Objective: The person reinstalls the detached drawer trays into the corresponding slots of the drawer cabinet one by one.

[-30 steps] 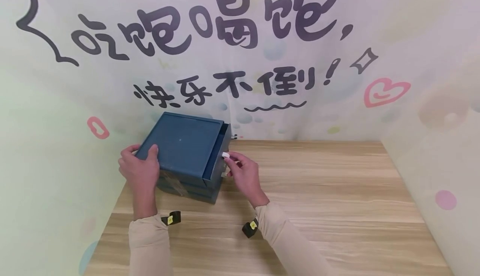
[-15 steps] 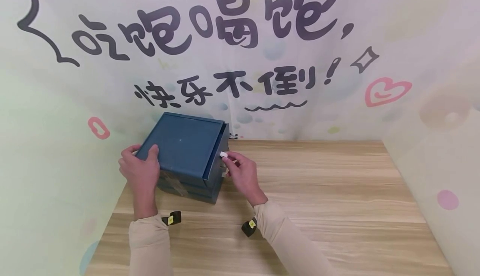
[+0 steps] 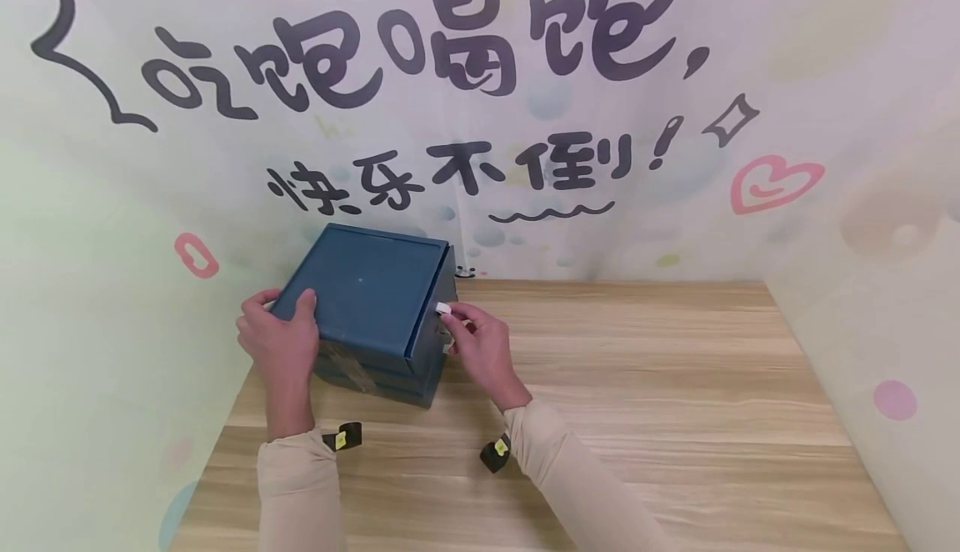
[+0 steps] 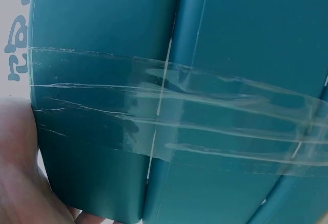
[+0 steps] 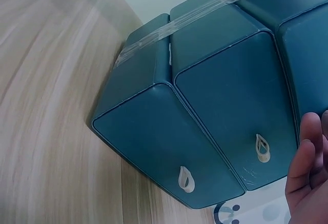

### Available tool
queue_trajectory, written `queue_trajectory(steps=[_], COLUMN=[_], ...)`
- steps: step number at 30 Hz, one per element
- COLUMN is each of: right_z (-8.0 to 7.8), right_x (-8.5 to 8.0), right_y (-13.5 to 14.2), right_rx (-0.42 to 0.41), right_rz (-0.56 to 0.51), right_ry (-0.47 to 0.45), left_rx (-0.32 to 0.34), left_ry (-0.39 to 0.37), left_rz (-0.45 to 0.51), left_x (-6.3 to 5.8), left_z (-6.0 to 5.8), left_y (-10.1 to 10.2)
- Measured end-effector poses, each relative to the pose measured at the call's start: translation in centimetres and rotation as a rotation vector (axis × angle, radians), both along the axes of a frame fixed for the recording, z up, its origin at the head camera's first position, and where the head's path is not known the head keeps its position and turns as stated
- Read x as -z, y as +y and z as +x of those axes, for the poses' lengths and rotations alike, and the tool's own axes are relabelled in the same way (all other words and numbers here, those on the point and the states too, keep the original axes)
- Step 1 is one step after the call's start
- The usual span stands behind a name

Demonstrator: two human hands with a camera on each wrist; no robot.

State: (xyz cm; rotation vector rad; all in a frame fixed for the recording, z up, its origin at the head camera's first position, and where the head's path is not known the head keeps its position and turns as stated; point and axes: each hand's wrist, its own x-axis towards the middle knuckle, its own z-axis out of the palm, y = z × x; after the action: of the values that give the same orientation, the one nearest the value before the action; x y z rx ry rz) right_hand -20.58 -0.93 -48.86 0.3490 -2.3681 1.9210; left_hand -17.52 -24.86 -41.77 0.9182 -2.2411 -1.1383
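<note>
A dark blue drawer box (image 3: pixel 367 285) of three stacked drawers stands at the back left of the table. My left hand (image 3: pixel 281 335) grips its left end, thumb on the top and fingers round the side. At the box's right face, my right hand (image 3: pixel 483 350) pinches the white pull loop (image 3: pixel 443 308) of the top drawer between thumb and fingers. That drawer's front (image 3: pixel 432 317) stands almost flush, with a thin dark gap along its upper edge. In the right wrist view, a middle loop (image 5: pixel 262 148) and a bottom loop (image 5: pixel 186 179) hang on shut drawers.
Clear tape (image 4: pixel 154 101) runs across the drawers' side. The wood-grain table (image 3: pixel 660 402) extends to the right and front. A printed backdrop (image 3: pixel 525 235) rises right behind the box, and the left wall (image 3: pixel 97 327) is close to the left hand.
The top drawer has slid inward to the left, and its opening has narrowed to a thin gap. My right hand has moved left with the pull loop; the left hand has stayed in place.
</note>
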Motion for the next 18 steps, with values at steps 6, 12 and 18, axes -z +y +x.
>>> queue_trajectory(steps=[6, 12, 18], right_z=[-0.15, -0.2, -0.14], right_x=[-0.07, -0.07, -0.05], right_y=[-0.44, -0.61, -0.6], right_rx=[0.004, -0.002, -0.009], right_rz=[-0.015, -0.027, -0.017], right_ry=[0.023, 0.002, -0.021], left_rx=[-0.015, -0.011, -0.008], left_ry=[0.026, 0.027, 0.018], left_rz=[-0.013, -0.012, -0.008], left_x=[-0.05, -0.04, 0.04], left_z=[0.03, -0.04, -0.01], left_y=[-0.06, -0.03, 0.02])
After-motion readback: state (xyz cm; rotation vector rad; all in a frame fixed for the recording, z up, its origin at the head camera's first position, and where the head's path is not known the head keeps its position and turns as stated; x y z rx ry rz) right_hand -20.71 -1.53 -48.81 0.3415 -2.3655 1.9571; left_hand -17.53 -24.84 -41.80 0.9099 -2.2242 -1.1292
